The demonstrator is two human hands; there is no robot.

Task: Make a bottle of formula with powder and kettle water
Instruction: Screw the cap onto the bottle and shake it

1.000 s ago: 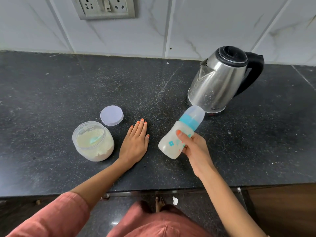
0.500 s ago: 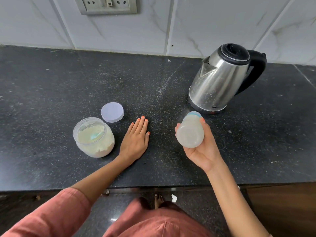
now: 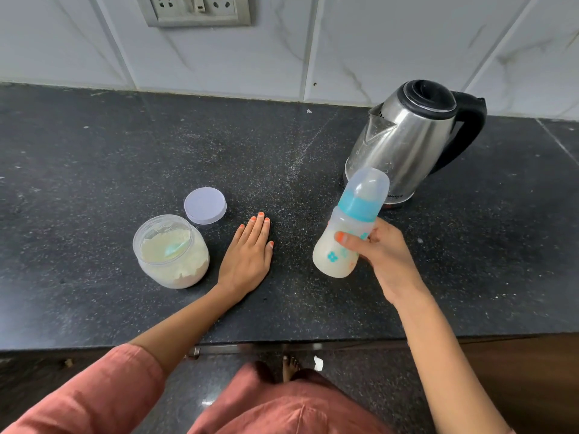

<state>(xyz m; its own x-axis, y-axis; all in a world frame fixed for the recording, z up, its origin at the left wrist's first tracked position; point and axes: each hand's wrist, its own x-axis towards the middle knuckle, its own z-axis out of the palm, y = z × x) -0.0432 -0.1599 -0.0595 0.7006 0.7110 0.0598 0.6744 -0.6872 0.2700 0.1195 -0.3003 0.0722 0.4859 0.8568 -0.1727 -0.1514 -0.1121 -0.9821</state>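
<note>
Work surface: a black speckled stone counter (image 3: pixel 94 170) against a white marble-patterned tiled wall (image 3: pixel 344 48), with a grey switch-and-socket plate (image 3: pixel 194 9) at the top of the view.

Grip: the right hand (image 3: pixel 383 255) is clenched around the lower body of a translucent plastic baby bottle (image 3: pixel 343 245) with a teal collar and clear dome cap. The thumb lies across the front and the fingers wrap behind. The bottle is off the counter, tilted with its cap toward 1 o'clock, and holds cloudy cream liquid. Cap and collar are on.

Judgement: the step in hand is mixing by shaking. To do it well, the hold should stay on the body below the collar, clear of the cap, with the collar confirmed tight before any vigorous motion. Shaking should go on until no clumps show through the wall.

Outward: the left hand (image 3: pixel 249 255) lies flat and empty on the counter at 9 o'clock of the bottle, holding nothing. Just beside it, further toward 9 o'clock, an open clear plastic jar of pale formula powder (image 3: pixel 172 252) stands with a teal scoop (image 3: pixel 174 249) inside. Its round lilac lid (image 3: pixel 205 205) lies at the jar's 1 o'clock, close by. A stainless steel electric kettle with a black lid and handle (image 3: pixel 410 142) stands at 12 o'clock of the bottle; the swing should stay short of it.
</note>
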